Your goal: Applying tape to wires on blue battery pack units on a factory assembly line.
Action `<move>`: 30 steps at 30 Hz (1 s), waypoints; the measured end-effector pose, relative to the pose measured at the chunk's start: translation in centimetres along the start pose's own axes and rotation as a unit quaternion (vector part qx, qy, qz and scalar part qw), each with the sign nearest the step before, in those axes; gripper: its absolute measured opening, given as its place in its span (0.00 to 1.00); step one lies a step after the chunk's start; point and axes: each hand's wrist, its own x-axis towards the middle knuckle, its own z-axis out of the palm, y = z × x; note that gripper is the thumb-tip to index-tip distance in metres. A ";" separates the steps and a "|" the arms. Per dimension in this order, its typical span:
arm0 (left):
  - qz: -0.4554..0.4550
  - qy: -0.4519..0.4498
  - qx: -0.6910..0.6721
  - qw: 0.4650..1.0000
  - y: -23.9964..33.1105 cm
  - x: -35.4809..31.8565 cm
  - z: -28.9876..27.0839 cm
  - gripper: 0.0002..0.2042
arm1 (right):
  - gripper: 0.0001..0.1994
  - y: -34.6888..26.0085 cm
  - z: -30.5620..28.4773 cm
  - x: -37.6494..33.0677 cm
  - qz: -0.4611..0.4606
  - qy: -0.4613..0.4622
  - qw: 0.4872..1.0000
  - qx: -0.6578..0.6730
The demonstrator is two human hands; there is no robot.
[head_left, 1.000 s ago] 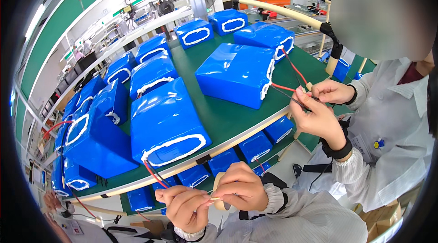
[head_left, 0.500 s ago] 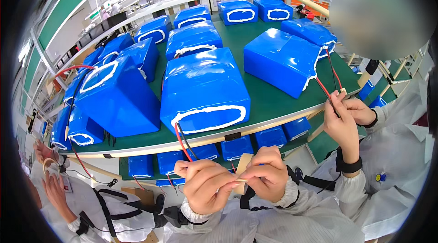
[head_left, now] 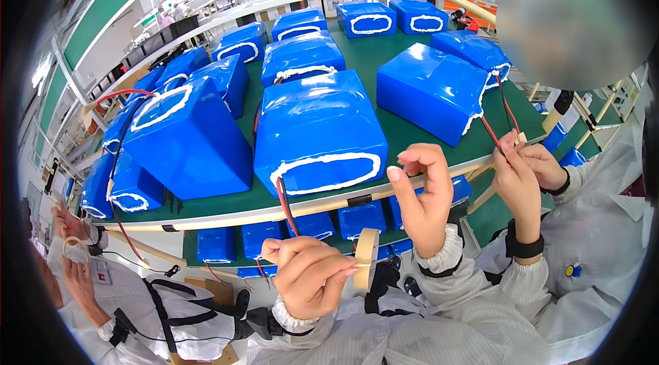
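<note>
A blue-wrapped battery pack (head_left: 322,128) stands at the table's front edge, with a white bead of sealant in an oval on its near end. Red and black wires (head_left: 285,210) run from that end down to my left hand (head_left: 309,277). Its fingers are closed, pinching the strip of a beige masking tape roll (head_left: 367,255) at the fingertips. The roll hangs just right of those fingers. The wire ends are hidden behind my left hand. My right hand (head_left: 429,202) is raised to the right of the roll, empty, with thumb and fingers apart.
More blue packs (head_left: 429,90) stand across the green table (head_left: 357,56), and others sit on a lower shelf (head_left: 199,255). At right, a co-worker's hands (head_left: 522,173) hold another pack's wires. Another person's hands (head_left: 79,276) hold a tape roll at the left.
My right hand has let go of the tape at my left fingertips and moved up and right, its fingers opening. The tape roll now hangs freely. My view has shifted slightly.
</note>
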 end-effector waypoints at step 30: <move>0.001 -0.008 0.010 1.000 -0.1 -0.2 -0.6 0.05 | 0.10 0.2 1.3 0.1 0.022 0.028 0.999 -0.007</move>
